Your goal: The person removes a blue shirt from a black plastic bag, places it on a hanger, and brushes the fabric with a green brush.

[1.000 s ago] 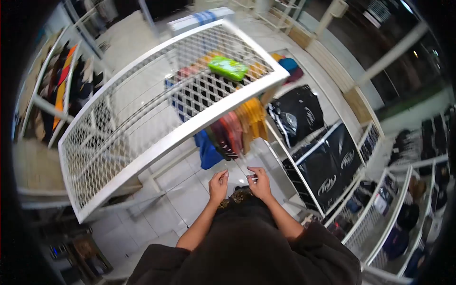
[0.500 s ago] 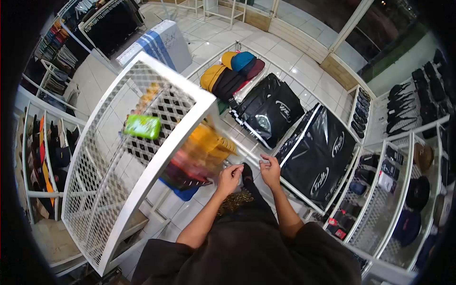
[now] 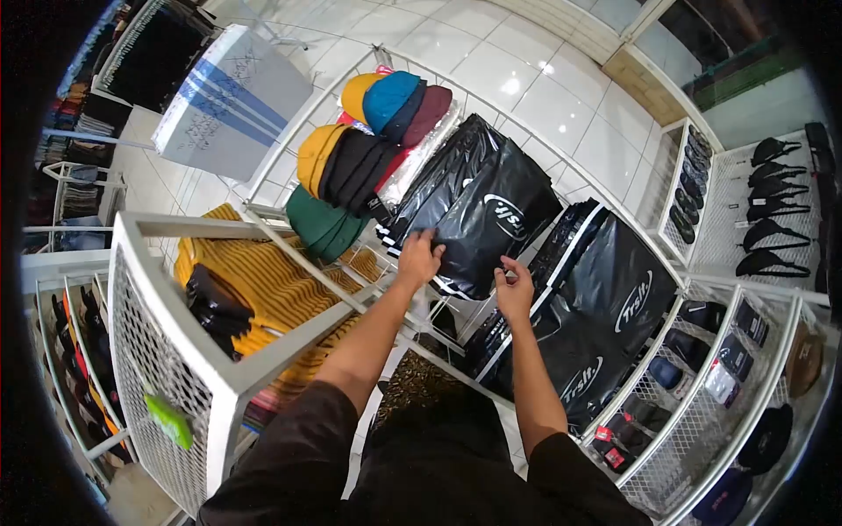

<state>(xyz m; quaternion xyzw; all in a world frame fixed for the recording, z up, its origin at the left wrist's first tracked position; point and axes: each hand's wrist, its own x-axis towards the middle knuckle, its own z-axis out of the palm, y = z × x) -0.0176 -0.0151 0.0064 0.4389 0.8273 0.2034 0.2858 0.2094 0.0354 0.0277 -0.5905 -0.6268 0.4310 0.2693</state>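
Observation:
My left hand (image 3: 421, 260) rests at the near left edge of a stack of glossy black plastic bags (image 3: 491, 188) with white "Trslt." lettering, its fingers stretched over the top bag. By the near right corner of the same stack is my right hand (image 3: 515, 287), fingers apart and slightly bent, with nothing visible in them. A second pile of black lettered bags (image 3: 605, 307) lies just right of my right hand. Left of the first stack sit black caps (image 3: 355, 168) with a yellow one at their end, and green caps (image 3: 324, 226).
A white mesh rack (image 3: 224, 403) stands close on my left, holding yellow striped clothing (image 3: 254, 289) and a bright green packet (image 3: 168, 422). Shelves on the right (image 3: 702, 377) carry hats and small packages. A blue-striped white box (image 3: 232, 105) stands beyond.
Both hands have moved forward from near my body to the first stack of black bags. My view has shifted towards the display, and the mesh rack now sits lower left.

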